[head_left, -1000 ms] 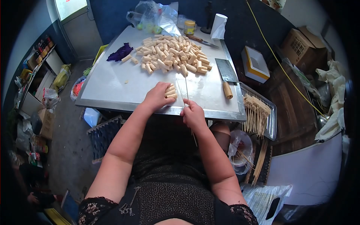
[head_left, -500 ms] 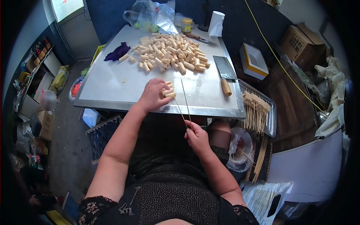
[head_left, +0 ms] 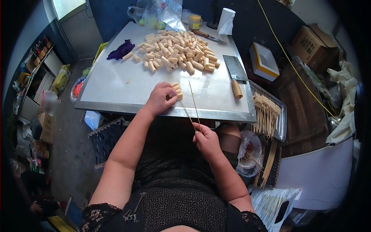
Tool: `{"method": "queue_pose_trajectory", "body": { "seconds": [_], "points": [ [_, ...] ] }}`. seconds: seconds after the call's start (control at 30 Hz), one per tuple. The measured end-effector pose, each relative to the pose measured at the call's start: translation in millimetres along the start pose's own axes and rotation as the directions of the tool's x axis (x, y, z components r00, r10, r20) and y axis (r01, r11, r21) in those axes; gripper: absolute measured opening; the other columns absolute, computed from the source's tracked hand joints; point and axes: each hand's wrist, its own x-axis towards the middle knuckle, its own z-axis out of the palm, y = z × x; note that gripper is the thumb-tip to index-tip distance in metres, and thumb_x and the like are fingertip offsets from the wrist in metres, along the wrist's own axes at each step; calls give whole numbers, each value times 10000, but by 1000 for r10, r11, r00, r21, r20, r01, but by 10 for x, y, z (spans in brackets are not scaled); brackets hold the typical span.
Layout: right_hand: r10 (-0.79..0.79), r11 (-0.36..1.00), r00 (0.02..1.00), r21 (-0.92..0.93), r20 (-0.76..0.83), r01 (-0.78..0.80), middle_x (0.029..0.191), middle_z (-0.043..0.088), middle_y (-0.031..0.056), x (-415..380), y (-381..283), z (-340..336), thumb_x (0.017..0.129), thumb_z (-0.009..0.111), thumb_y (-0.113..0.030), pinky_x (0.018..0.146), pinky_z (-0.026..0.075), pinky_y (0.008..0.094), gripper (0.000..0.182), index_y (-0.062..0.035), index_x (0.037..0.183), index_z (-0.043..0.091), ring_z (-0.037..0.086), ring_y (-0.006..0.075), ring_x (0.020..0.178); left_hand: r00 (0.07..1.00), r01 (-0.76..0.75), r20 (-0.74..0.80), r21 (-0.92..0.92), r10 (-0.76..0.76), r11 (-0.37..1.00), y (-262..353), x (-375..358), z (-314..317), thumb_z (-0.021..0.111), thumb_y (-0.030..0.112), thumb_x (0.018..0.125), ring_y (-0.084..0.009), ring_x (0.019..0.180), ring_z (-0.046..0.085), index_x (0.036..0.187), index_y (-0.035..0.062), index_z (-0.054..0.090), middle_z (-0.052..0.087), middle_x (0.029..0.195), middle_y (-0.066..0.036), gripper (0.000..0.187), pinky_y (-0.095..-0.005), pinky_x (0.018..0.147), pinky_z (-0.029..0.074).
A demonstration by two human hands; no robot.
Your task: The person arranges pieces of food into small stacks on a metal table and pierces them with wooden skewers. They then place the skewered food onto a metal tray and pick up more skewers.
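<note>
Skewers (head_left: pixel 192 105) pinched in the right hand (head_left: pixel 206 140) point lengthwise away from the body toward the stacked rice-cake pieces (head_left: pixel 176 91), which the left hand (head_left: pixel 160 99) clamps at the table (head_left: pixel 112 87) edge.

A cleaver (head_left: pixel 235 72) lies right of centre on the steel table (head_left: pixel 116 83), with a purple cloth (head_left: pixel 121 50) toward the upper left. At the top stand a jar (head_left: pixel 195 22) and a paper roll (head_left: pixel 226 21); cardboard boxes (head_left: pixel 315 48) sit upper right.
</note>
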Motion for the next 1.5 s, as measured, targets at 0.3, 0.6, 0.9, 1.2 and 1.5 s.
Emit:
{"method": "queue_pose_trajectory", "body": {
  "seconds": [0.3,0.6,0.9,1.2,1.5],
  "points": [
    [-328,900,944,-312,-25,304,694,585,0,424,1,167,935,495,-94,463,392,209,343,-13,1262,562,488,49,502,1000,13,4,-2,-13,1000,-22,-1,44,700,111,733,-281,926,583,798,63,651,617,922,-93,94,-366,842,478],
    [-77,983,997,-169,0,75,677,585,16,-305,91,-57,961,502,-128,498,441,223,312,-26,1248,574,521,65,516,998,61,26,1,-61,998,50,0,5,698,97,735,-274,913,593,809,60,651,625,922,-89,95,-351,823,488],
    [-371,867,927,-381,-60,322,722,629,38,313,-43,222,936,537,-122,619,474,250,279,6,1163,635,570,85,648,988,144,54,-53,-142,988,82,13,-3,708,104,742,-262,880,610,815,46,656,632,895,-93,107,-333,810,494],
    [-390,914,917,-158,-82,375,711,564,-13,-75,50,35,932,562,-101,607,444,211,276,-5,1180,635,504,51,625,930,93,-344,-125,-131,988,416,-224,-161,690,88,801,-272,935,618,888,43,671,646,955,-108,99,-353,818,494],
    [-148,979,987,-149,-64,137,568,512,-12,-290,102,-434,989,504,-244,492,383,237,299,-14,1108,654,457,56,511,994,53,98,38,-56,998,424,-49,-84,720,184,777,-294,903,605,849,30,687,639,940,-115,174,-372,823,490]
  ]
}}
